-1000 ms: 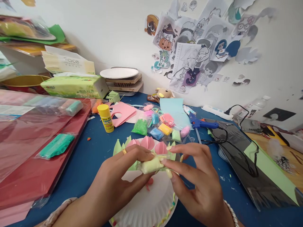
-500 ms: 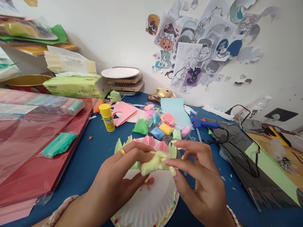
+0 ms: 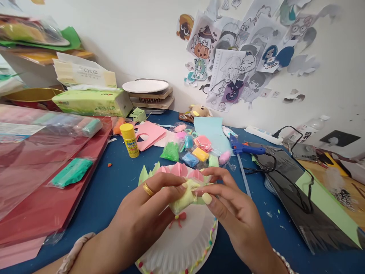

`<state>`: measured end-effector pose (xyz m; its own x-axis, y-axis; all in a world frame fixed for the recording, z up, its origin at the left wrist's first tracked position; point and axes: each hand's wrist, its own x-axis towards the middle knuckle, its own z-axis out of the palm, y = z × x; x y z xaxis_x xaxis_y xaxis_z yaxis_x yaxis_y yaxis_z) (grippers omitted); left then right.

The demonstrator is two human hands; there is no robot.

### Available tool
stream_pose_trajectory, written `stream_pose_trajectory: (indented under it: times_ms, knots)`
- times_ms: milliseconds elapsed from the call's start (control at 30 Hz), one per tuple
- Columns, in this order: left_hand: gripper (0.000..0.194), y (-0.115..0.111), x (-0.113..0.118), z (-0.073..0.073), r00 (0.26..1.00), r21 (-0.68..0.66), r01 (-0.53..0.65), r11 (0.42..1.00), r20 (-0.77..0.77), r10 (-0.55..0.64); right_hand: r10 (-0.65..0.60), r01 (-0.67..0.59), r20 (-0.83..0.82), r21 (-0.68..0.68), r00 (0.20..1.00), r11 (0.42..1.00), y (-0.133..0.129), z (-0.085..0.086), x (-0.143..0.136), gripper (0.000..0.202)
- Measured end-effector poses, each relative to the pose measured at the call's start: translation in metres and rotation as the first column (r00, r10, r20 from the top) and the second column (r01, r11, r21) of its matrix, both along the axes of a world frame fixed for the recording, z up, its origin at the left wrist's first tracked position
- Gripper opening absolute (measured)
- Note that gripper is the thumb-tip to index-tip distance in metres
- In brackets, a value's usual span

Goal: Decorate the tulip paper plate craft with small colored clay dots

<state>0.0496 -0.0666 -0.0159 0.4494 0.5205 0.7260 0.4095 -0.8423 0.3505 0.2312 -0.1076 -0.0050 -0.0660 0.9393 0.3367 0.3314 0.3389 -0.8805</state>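
Above a decorated white paper plate [image 3: 182,243], my left hand [image 3: 151,205] grips a small clear packet of pale yellow clay [image 3: 184,198] between thumb and fingers. My right hand [image 3: 230,205] has its fingers pressed together at the packet's right end. Pink and green paper petals [image 3: 176,170] stand along the plate's far edge, partly behind my hands. On the plate are a small red bow shape [image 3: 180,217] and a wavy strip with coloured dots along the rim.
Bagged clay pieces [image 3: 199,154] lie beyond the plate. A yellow glue stick [image 3: 129,140] stands left of them; a blue glue gun [image 3: 248,148] with a black cable lies right. Red sheets [image 3: 57,198] cover the left side, dark sheets [image 3: 299,190] the right.
My right hand has moved left and closed onto the packet's end, its fingers drawn together. The packet has tilted, its lower left end dropping a little.
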Motion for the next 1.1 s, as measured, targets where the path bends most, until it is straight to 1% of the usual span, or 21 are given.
stream_pose_trajectory:
  times_ms: [300, 400, 467, 500, 567, 600, 667, 733, 800, 933, 1033, 1100]
  knots:
    - [0.025, -0.001, -0.001, -0.003, 1.000, 0.010, 0.002, 1.000, 0.000, -0.002, 0.094, -0.104, -0.128, -0.075, 0.987, 0.992, 0.003, -0.005, 0.001, 0.015]
    - [0.021, 0.000, 0.001, -0.002, 0.999, -0.036, 0.019, 0.999, 0.031, -0.018, 0.092, -0.097, -0.091, -0.049, 0.992, 0.994, 0.003, -0.003, 0.001, 0.015]
    - [0.016, 0.000, 0.002, -0.001, 0.998, -0.100, 0.031, 0.994, 0.065, -0.025, 0.046, -0.046, 0.002, 0.013, 0.999, 0.999, 0.002, -0.001, 0.001, 0.016]
    - [0.014, 0.000, 0.002, 0.001, 0.996, -0.138, 0.033, 0.990, 0.081, -0.022, 0.007, -0.011, 0.064, 0.065, 0.998, 0.998, 0.000, 0.001, 0.002, 0.017]
    - [0.012, 0.001, 0.003, 0.003, 0.996, -0.202, 0.020, 0.979, 0.093, -0.001, -0.101, 0.056, 0.201, 0.218, 0.974, 0.974, -0.002, 0.005, 0.002, 0.021]
    - [0.012, 0.001, 0.002, 0.003, 0.996, -0.222, 0.009, 0.975, 0.090, 0.011, -0.165, 0.078, 0.266, 0.309, 0.950, 0.948, -0.003, 0.007, 0.002, 0.023]
    - [0.012, 0.001, 0.002, 0.004, 0.996, -0.237, -0.014, 0.971, 0.084, 0.035, -0.280, 0.075, 0.369, 0.481, 0.886, 0.873, -0.003, 0.009, 0.003, 0.026]
    - [0.013, 0.001, 0.001, 0.003, 0.996, -0.225, -0.018, 0.974, 0.085, 0.038, -0.350, 0.037, 0.432, 0.585, 0.831, 0.810, -0.002, 0.010, 0.003, 0.028]
    - [0.014, 0.002, 0.001, 0.001, 0.995, -0.209, -0.010, 0.978, 0.093, 0.030, -0.368, -0.003, 0.467, 0.622, 0.804, 0.783, 0.000, 0.009, 0.003, 0.028]
    - [0.016, 0.002, 0.002, 0.001, 0.995, -0.198, 0.006, 0.980, 0.101, 0.014, -0.371, -0.047, 0.504, 0.639, 0.780, 0.768, 0.001, 0.008, 0.003, 0.028]
    - [0.016, 0.000, 0.002, 0.004, 0.997, -0.217, 0.007, 0.976, 0.082, 0.011, -0.361, -0.056, 0.508, 0.634, 0.782, 0.771, 0.000, 0.007, 0.002, 0.030]
    - [0.015, 0.000, 0.002, 0.006, 0.998, -0.229, 0.000, 0.973, 0.066, 0.016, -0.345, -0.055, 0.511, 0.615, 0.787, 0.787, -0.001, 0.007, 0.002, 0.033]
